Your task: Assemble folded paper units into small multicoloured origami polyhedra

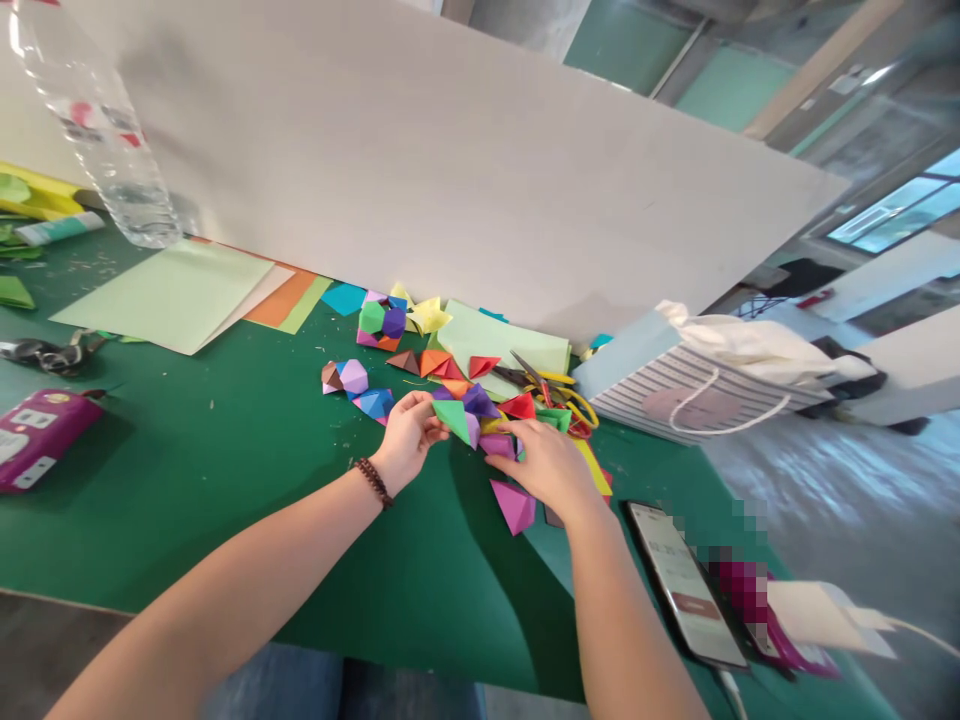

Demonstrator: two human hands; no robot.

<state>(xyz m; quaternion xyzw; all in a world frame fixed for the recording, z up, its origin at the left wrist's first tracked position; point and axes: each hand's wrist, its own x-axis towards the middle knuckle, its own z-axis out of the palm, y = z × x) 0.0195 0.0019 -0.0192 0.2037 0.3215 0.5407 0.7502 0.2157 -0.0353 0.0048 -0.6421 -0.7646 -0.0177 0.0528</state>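
My left hand point(407, 438), with a bead bracelet on the wrist, pinches a green folded paper piece point(454, 417) joined to a purple one point(478, 402). My right hand point(546, 463) lies over a heap of coloured folded paper pieces point(517, 408), fingers curled on a purple-pink piece point(498, 445). A pink paper pyramid point(514, 505) lies just beside the right wrist. More folded units point(352, 380) and an assembled multicolour ball point(382, 321) sit further back on the green table point(225, 450).
Scissors with yellow handles point(551, 385) lie in the heap. A striped gift bag point(675, 395), a phone point(686, 585), a water bottle point(105, 130), paper sheets point(180, 295), a pink packet point(37, 435) and a white board point(450, 170) surround the area.
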